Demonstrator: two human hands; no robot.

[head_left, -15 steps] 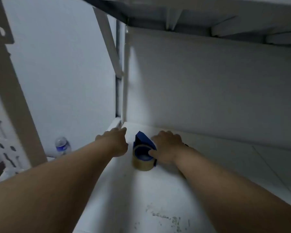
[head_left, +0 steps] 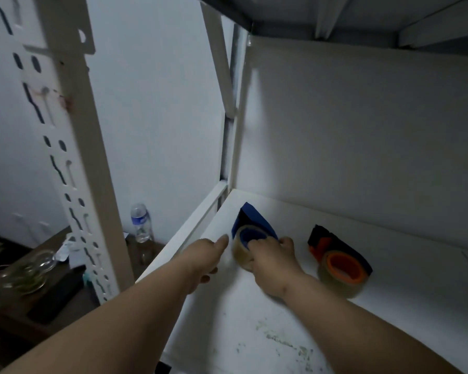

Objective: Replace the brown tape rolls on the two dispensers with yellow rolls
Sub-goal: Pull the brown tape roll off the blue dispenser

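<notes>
A blue tape dispenser (head_left: 251, 220) stands on the white shelf (head_left: 254, 319) near its back left corner, with a brownish tape roll (head_left: 241, 249) on its hub. My right hand (head_left: 273, 263) grips this roll, fingers reaching into the blue hub. My left hand (head_left: 203, 257) hovers just left of the roll, thumb pointing at it, holding nothing. To the right lies an orange and black dispenser (head_left: 333, 247) with its own brownish roll (head_left: 338, 279), untouched.
A white slotted rack post (head_left: 73, 163) stands at the left. Beyond the shelf edge, a water bottle (head_left: 141, 222) and a glass jar (head_left: 30, 271) sit on a dark low table. Another shelf hangs overhead. Stains mark the near shelf surface.
The view has shifted, bringing the orange dispenser into sight. My right hand has moved from the blue dispenser's side onto its roll; my left hand has drawn back slightly.
</notes>
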